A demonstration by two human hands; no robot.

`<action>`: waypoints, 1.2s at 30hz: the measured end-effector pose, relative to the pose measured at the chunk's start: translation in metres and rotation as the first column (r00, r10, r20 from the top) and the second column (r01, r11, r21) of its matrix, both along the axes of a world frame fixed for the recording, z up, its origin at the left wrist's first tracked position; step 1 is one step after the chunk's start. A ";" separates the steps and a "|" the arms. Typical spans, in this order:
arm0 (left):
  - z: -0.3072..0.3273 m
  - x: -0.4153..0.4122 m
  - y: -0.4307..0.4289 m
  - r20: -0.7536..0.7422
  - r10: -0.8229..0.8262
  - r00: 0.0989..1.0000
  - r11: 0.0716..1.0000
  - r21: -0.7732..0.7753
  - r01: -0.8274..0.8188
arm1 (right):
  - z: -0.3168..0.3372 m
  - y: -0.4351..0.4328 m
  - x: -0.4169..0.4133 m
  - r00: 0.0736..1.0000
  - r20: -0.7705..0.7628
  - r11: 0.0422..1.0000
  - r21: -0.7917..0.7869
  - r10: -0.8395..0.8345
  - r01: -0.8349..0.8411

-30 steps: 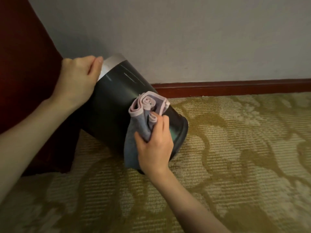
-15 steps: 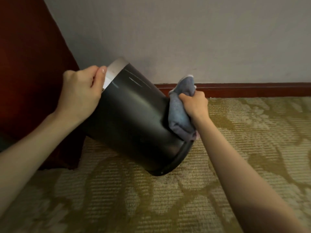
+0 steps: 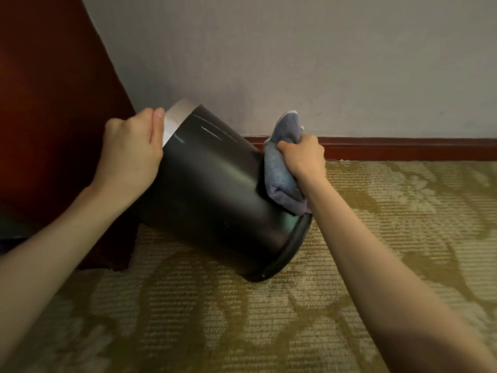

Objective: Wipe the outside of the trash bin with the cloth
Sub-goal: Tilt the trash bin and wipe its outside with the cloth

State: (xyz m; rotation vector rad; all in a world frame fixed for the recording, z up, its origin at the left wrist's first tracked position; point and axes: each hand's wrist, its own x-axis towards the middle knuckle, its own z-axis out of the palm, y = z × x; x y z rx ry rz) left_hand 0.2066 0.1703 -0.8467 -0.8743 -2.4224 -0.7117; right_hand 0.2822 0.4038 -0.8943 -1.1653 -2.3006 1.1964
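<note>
A dark round trash bin (image 3: pixel 215 189) with a silver rim band is tilted to the left, its base edge resting on the carpet. My left hand (image 3: pixel 131 152) grips the silver rim at the bin's upper left. My right hand (image 3: pixel 302 154) is closed on a bunched grey-blue cloth (image 3: pixel 282 170) and presses it against the bin's right side, near the base. The bin's opening and its far side are hidden.
A yellow patterned carpet (image 3: pixel 376 238) covers the floor. A grey wall (image 3: pixel 295 63) with a dark red baseboard (image 3: pixel 403 149) stands right behind the bin. A dark red piece of furniture (image 3: pixel 48 117) fills the left side, close to the bin's rim.
My right hand has carried the cloth from the bin's front face round to its right side near the wall. The bin stays tilted in my left hand.
</note>
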 end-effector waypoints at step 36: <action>0.006 0.023 0.009 -0.031 -0.121 0.992 0.989 0.085 0.123 | 0.024 -0.047 0.020 0.954 -0.269 0.990 -0.093 -0.131 0.110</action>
